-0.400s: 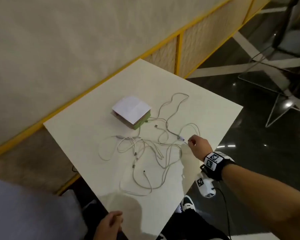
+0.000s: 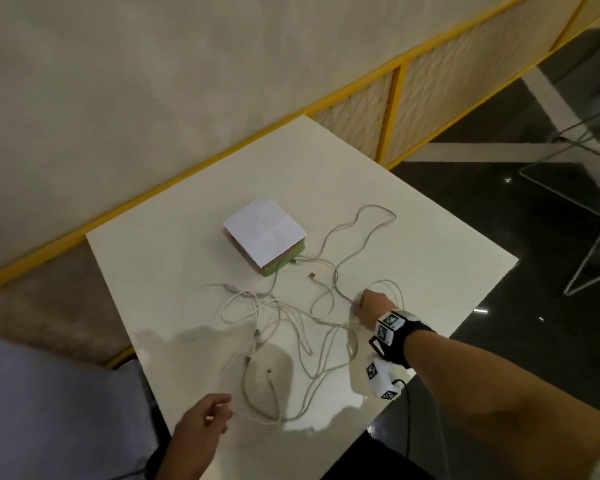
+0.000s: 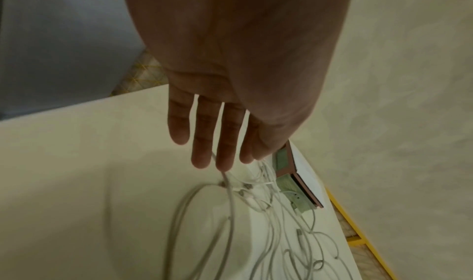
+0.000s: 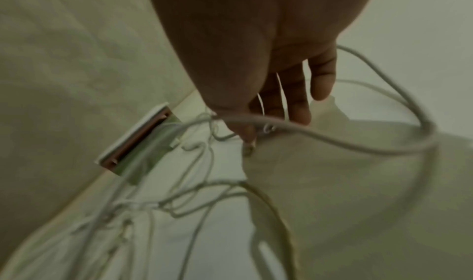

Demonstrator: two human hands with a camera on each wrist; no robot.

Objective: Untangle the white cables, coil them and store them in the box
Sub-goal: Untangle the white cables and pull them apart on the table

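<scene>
A tangle of white cables (image 2: 274, 320) lies spread over the middle of the white table (image 2: 413, 237). Behind it stands the box (image 2: 264, 233), green below with a white lid lying on top. My right hand (image 2: 369, 304) is at the right side of the tangle. In the right wrist view my right hand (image 4: 250, 126) pinches one cable (image 4: 320, 134) between thumb and forefinger, close to a plug end. My left hand (image 2: 215, 410) hovers at the table's near edge. The left wrist view shows its fingers (image 3: 202, 152) straight above the cables (image 3: 256, 203), with the box (image 3: 302, 185) beyond.
A beige wall with a yellow frame (image 2: 388, 112) runs behind the table. To the right, on the dark glossy floor, stands a chair with thin metal legs (image 2: 589, 258). The table's right edge is just beside my right wrist.
My left hand has come up from below the near edge to the cable loops at the front. My right hand still grips its cable at about the same spot.
</scene>
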